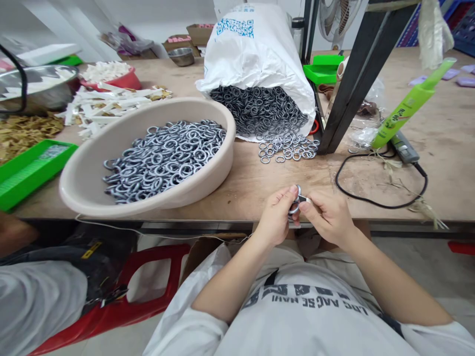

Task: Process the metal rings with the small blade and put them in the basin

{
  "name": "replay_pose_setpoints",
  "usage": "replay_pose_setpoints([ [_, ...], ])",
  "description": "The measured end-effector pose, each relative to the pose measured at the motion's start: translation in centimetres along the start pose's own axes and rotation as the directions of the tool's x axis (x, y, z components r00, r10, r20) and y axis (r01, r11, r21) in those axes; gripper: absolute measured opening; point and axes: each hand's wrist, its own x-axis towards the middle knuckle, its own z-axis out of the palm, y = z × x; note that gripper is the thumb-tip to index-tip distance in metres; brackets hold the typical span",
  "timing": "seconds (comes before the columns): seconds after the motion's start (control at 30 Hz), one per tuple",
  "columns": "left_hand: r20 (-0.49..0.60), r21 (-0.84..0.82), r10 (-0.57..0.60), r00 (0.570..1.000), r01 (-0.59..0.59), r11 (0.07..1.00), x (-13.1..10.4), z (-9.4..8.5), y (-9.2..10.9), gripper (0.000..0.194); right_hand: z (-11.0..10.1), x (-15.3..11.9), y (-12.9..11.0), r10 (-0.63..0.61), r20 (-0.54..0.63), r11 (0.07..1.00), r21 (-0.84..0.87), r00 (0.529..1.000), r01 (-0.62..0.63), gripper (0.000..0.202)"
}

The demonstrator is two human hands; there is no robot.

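At the table's front edge my left hand (275, 216) is closed on grey rings (294, 209), pinched between thumb and fingers; how many is hidden. My right hand (329, 217) is closed on a small tool (304, 199) with a dark flat tip, which meets the rings. Its handle is mostly covered by my fingers. To the left stands a beige basin (218, 175) of grey rings (166, 160). Beyond my hands, a white sack (256, 54) lies with its mouth toward me, and more rings (287, 148) spill out onto the wood.
A dark metal post (345, 94) rises right of the sack. Farther right are a black cable (382, 203) and a green plastic packet (404, 106). White strips (107, 106) and a green tray (33, 168) lie left. A co-worker's arm (15, 232) shows at the left edge.
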Motion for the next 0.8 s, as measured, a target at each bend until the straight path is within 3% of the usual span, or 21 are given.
replay_pose_setpoints([
  [0.13,0.032,0.009,0.001,1.0,-0.002,1.0,-0.1,-0.1,0.2,0.04,-0.2,0.2,-0.1,0.003,0.015,0.999,-0.053,1.0,-0.002,0.039],
  [0.27,0.075,0.019,-0.033,0.997,0.032,0.999,-0.1,-0.6,0.0,0.038,-0.5,0.2,0.1,0.029,0.102,0.999,-0.043,0.994,-0.025,0.041],
  [0.37,0.152,0.073,-0.081,0.985,0.07,0.995,-1.0,-0.6,0.1,0.042,-0.7,0.8,1.8,0.137,0.066,0.991,-0.016,0.988,-0.136,0.045],
  [0.43,0.198,0.169,-0.074,0.977,0.04,0.985,-2.3,-0.5,1.5,0.042,-0.8,1.4,3.3,0.244,-0.044,0.97,0.03,0.969,-0.243,0.047],
  [0.5,0.127,0.309,0.114,0.985,-0.149,0.939,-3.6,-0.9,4.6,0.04,-0.8,1.9,4.4,0.299,-0.104,0.953,0.085,0.949,-0.291,0.048],
  [0.53,0.031,0.418,0.328,0.944,-0.31,0.854,-4.0,-1.5,6.7,0.037,-0.7,2.0,4.6,0.301,-0.105,0.952,0.097,0.948,-0.291,0.048],
  [0.57,-0.071,0.567,0.594,0.801,-0.458,0.685,-4.3,-2.3,9.0,0.034,-0.5,2.1,4.8,0.294,-0.09,0.953,0.097,0.952,-0.285,0.048],
  [0.6,-0.112,0.738,0.792,0.601,-0.483,0.471,-4.4,-3.5,11.4,0.029,-0.2,2.1,4.8,0.287,-0.067,0.956,0.088,0.955,-0.281,0.048],
  [0.63,-0.072,0.887,0.926,0.371,-0.4,0.23,-4.2,-5.0,13.7,0.025,0.1,2.1,4.7,0.284,-0.042,0.957,0.075,0.958,-0.281,0.048],
  [0.67,0.019,0.967,0.954,0.298,-0.248,0.058,-3.9,-6.6,15.7,0.026,0.4,2.0,4.5,0.284,-0.018,0.957,0.062,0.959,-0.282,0.049],
  [0.7,0.092,0.994,0.952,0.291,-0.09,-0.069,-3.5,-8.4,17.5,0.028,0.7,1.9,4.4,0.286,0.004,0.957,0.047,0.958,-0.285,0.049],
  [0.73,0.1,0.991,0.897,0.431,0.039,-0.129,-3.0,-10.1,18.7,0.026,1.1,1.8,4.3,0.287,0.02,0.957,0.032,0.958,-0.287,0.049],
  [0.8,0.055,0.955,0.804,0.592,0.203,-0.214,-2.4,-12.9,20.1,0.028,1.5,1.7,4.3,0.285,0.034,0.959,0.004,0.958,-0.285,0.049],
])
